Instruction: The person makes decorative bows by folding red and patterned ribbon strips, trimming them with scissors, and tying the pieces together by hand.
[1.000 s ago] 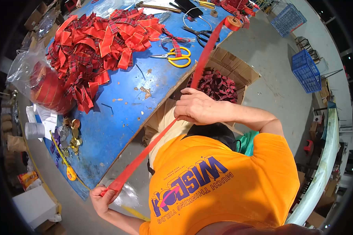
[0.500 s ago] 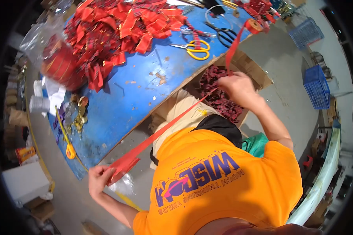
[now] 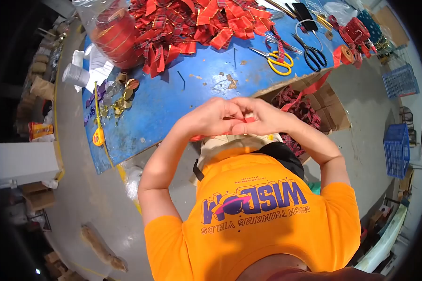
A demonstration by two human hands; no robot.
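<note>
My left hand (image 3: 210,118) and my right hand (image 3: 263,117) meet in front of my waist, just off the front edge of the blue table (image 3: 164,117). Both have their fingers curled round a red ribbon (image 3: 314,86), parts of which show between the fingers and below my left hand. From my right hand the ribbon runs up to its roll (image 3: 346,55) at the table's right edge. A large heap of red and plaid bows (image 3: 197,23) covers the back of the table. Yellow-handled scissors (image 3: 279,63) and black scissors (image 3: 313,57) lie right of the heap.
Below the table edge stands a cardboard box (image 3: 330,105) with plaid pieces. A bagged ribbon roll (image 3: 115,40), gold and purple discs (image 3: 122,100) and a yellow tape measure (image 3: 98,136) are at the left. Blue crates (image 3: 396,150) stand on the floor at right.
My left hand has come up and right from the lower left to meet my right hand, bringing its ribbon end along. The view has shifted, so the table appears further right.
</note>
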